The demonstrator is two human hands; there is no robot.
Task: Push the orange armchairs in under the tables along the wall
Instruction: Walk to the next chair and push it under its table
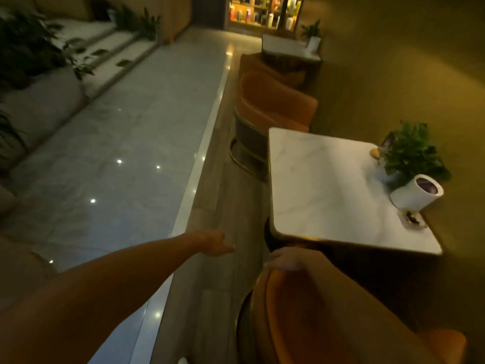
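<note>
The armchair (301, 319) sits at 6 o'clock of the bench (328, 185); your right hand (284, 260) grips its top edge, so shove toward 12. Left hand (214, 241) hangs loose and empty.

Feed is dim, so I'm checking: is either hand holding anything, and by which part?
The right hand rests on the top rim of the near orange armchair's back; a closed grip cannot be told. The left hand is free, over the floor.

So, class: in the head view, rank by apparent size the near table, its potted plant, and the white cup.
1. Table
2. Plant
3. Cup
All sit at similar distance, so the order holds.
</note>
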